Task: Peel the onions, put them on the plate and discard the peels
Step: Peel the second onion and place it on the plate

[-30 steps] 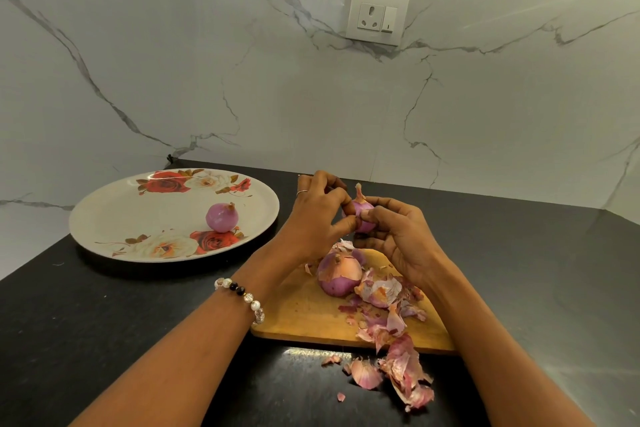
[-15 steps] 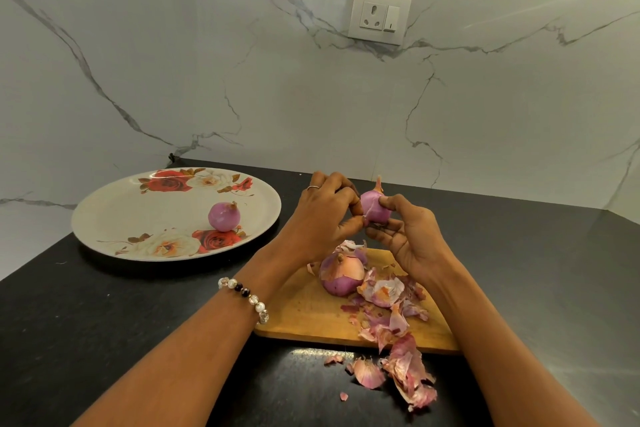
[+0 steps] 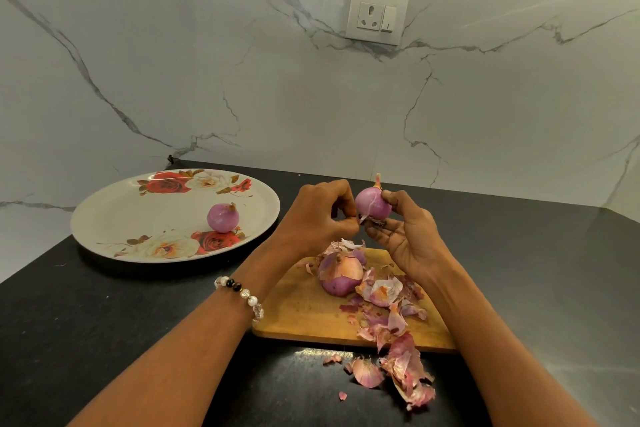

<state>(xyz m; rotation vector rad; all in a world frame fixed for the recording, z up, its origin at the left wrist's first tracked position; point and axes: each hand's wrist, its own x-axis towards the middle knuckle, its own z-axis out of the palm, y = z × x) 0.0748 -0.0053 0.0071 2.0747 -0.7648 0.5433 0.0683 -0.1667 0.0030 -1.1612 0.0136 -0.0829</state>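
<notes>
three onions point(image 3: 372, 203), one plate point(image 3: 114, 218), one board point(image 3: 304, 308)

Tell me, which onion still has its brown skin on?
The onion on the wooden board, beside the peels. The onion on the plate and the onion in the hands are bare purple.

A peeled purple onion point(image 3: 372, 204) held upright above the board; another point(image 3: 223, 217) sits on the floral plate point(image 3: 114, 218); a half-skinned one point(image 3: 340, 274) lies among peels point(image 3: 398, 350).
</notes>
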